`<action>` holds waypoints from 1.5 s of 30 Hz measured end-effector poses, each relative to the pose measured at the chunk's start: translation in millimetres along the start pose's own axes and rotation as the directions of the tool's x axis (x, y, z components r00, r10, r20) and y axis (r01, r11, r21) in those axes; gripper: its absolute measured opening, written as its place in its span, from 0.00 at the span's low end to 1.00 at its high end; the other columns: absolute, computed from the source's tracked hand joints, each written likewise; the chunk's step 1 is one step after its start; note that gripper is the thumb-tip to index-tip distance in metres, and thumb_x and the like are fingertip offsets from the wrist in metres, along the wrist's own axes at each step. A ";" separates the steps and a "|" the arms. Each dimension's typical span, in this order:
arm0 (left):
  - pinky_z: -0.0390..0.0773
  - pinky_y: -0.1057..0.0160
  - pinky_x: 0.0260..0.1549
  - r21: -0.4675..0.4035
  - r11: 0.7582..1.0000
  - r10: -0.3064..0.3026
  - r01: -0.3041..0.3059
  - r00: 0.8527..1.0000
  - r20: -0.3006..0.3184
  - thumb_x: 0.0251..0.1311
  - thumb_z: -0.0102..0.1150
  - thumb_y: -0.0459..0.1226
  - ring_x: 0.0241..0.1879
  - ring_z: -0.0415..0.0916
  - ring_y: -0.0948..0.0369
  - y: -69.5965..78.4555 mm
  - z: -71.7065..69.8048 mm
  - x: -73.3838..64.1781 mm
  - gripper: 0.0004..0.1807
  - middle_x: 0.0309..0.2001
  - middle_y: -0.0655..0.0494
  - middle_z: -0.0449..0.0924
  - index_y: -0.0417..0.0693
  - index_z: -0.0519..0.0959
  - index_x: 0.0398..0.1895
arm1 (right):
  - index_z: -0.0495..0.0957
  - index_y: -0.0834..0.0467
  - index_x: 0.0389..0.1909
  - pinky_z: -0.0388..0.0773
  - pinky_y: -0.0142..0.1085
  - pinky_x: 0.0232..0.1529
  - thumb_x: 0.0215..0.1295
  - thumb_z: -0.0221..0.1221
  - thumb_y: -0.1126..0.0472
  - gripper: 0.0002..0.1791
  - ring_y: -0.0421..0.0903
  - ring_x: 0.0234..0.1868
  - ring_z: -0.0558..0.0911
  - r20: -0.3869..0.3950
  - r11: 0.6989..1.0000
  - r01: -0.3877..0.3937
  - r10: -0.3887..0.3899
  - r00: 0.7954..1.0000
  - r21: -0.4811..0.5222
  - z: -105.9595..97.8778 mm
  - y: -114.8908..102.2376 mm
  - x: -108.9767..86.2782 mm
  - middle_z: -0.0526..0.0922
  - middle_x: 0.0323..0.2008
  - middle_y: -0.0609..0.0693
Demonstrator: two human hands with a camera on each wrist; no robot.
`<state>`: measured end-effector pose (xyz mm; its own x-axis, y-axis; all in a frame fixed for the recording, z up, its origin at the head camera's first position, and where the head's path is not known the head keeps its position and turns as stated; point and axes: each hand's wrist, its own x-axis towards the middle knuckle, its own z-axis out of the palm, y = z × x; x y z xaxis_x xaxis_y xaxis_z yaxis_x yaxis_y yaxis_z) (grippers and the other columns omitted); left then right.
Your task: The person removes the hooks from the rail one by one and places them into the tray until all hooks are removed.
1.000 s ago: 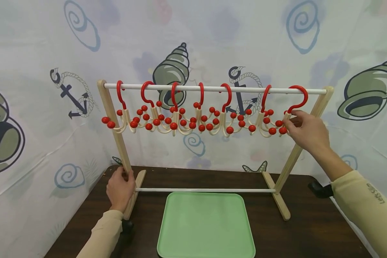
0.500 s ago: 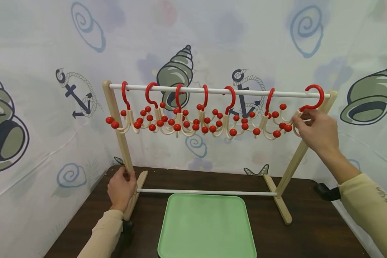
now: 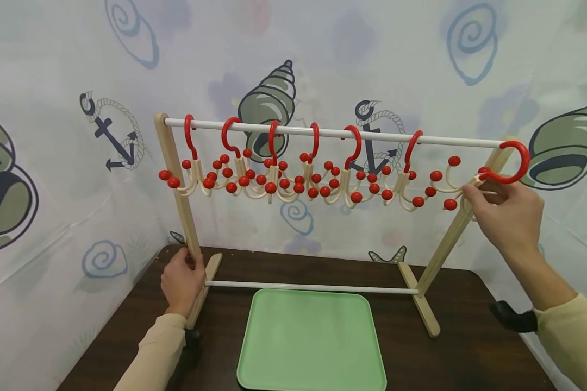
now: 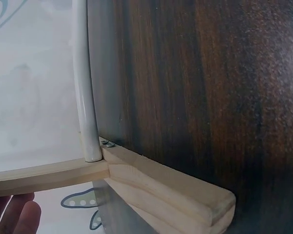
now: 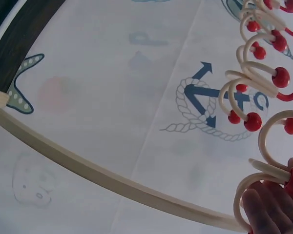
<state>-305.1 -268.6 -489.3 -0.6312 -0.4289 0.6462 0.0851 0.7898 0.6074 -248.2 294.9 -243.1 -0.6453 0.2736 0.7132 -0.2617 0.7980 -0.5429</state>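
Observation:
My left hand (image 3: 182,282) grips the lower part of the wooden rack's left post (image 3: 179,201); in the left wrist view its fingers (image 4: 28,219) show just under the post. My right hand (image 3: 513,214) pinches the neck of a multi-prong hook hanger, with a red hook (image 3: 522,163) and cream prongs tipped with red balls. This hook stands at the right end of the white top rail (image 3: 381,136), overlapping the right post's top, its tip near the rail. In the right wrist view, curled fingers (image 5: 263,212) sit beside a cream prong (image 5: 240,192).
Several like hangers (image 3: 344,184) hang along the rail to the left. A green tray (image 3: 310,342) lies on the dark table (image 3: 469,347) in front of the rack's lower white bar (image 3: 318,287). A patterned cloth (image 3: 323,43) stands behind.
My right hand has moved right with the hanger, from over the rail to its right end, and the hook has turned outward. My left hand keeps its grip on the post.

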 end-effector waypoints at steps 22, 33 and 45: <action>0.69 0.42 0.20 -0.026 0.999 0.031 -0.032 0.998 -0.047 0.59 0.62 0.38 0.24 0.79 0.46 0.7 3.9 -0.1 0.08 0.27 0.47 0.82 0.41 0.80 0.34 | 0.85 0.60 0.36 0.73 0.31 0.22 0.55 0.71 0.56 0.12 0.43 0.24 0.84 0.261 0.981 -0.196 0.188 0.947 0.003 81.6 40.0 -179.6 0.86 0.25 0.52; 0.69 0.42 0.21 -0.022 0.999 0.042 -0.042 0.998 -0.037 0.59 0.62 0.39 0.24 0.79 0.45 1.5 5.1 0.7 0.09 0.27 0.46 0.82 0.41 0.80 0.34 | 0.86 0.57 0.38 0.69 0.37 0.18 0.54 0.72 0.54 0.14 0.39 0.19 0.77 0.413 0.930 -0.363 0.350 0.841 -0.048 148.8 49.0 -232.7 0.84 0.23 0.46; 0.69 0.41 0.22 -0.018 1.000 -0.007 0.007 1.000 -0.019 0.60 0.61 0.40 0.26 0.80 0.45 3.0 3.5 -0.1 0.09 0.28 0.47 0.83 0.43 0.80 0.36 | 0.86 0.49 0.35 0.70 0.42 0.21 0.53 0.72 0.54 0.09 0.47 0.28 0.85 0.363 0.942 -0.320 0.333 0.870 -0.100 176.4 39.5 -242.7 0.88 0.31 0.45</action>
<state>-307.6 -264.6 -489.1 -0.6172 -0.4429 0.6503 0.0947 0.7787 0.6202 -228.5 165.3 -515.8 -0.9093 0.3092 0.2786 0.0312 0.7181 -0.6953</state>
